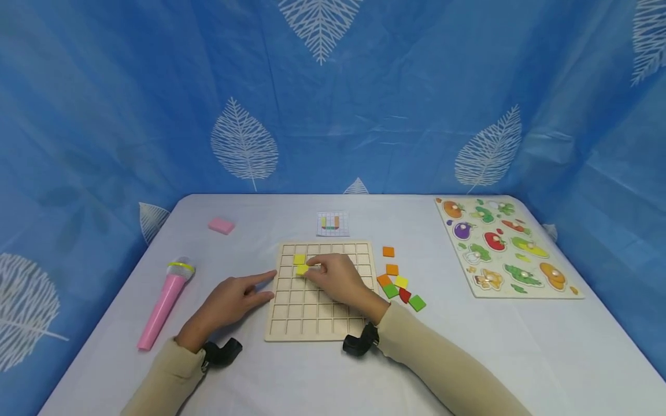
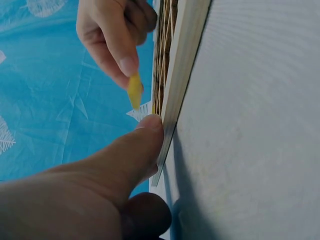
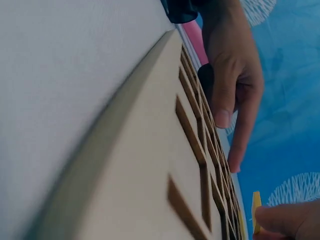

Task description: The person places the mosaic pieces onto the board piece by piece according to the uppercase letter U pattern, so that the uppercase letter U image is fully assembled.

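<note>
My right hand pinches a yellow square tile between thumb and forefinger, over the upper left of a wooden grid board. Just behind it, another yellow tile lies in a cell of the board. In the left wrist view the pinched tile is tilted on edge above the grid. My left hand touches the board's left edge with thumb and forefinger extended; the thumb presses on the rim.
Loose orange, green, yellow and red tiles lie right of the board. Behind it is a small pattern card. A pink toy microphone and a pink block are on the left, a vegetable puzzle board on the right.
</note>
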The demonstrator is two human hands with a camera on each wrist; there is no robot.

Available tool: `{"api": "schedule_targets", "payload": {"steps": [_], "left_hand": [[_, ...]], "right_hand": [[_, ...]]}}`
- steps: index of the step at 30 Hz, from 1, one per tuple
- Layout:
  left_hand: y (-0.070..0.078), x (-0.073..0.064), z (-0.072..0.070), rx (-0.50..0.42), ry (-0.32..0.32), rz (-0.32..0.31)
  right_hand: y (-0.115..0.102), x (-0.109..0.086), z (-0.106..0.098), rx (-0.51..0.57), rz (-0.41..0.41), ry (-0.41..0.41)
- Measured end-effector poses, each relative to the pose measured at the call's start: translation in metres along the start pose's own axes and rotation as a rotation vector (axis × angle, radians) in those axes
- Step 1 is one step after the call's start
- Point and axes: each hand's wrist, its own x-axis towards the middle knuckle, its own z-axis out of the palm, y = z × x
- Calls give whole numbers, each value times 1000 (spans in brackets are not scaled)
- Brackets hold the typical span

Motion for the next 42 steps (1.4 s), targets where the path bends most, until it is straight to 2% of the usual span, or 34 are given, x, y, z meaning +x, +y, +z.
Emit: {"api": "schedule_targets", "payload": {"steps": [11,23,42], "left_hand": [[1,0,-1,-6,6,-14],[3,-1,-1,-4,11,-13],[3,-2,-2,-23,9,1]], "right_hand": [[-6,6,16,-141,7,37],[-6,4,21,-212,0,66],[-6,0,19,-164,-9,99]]}}
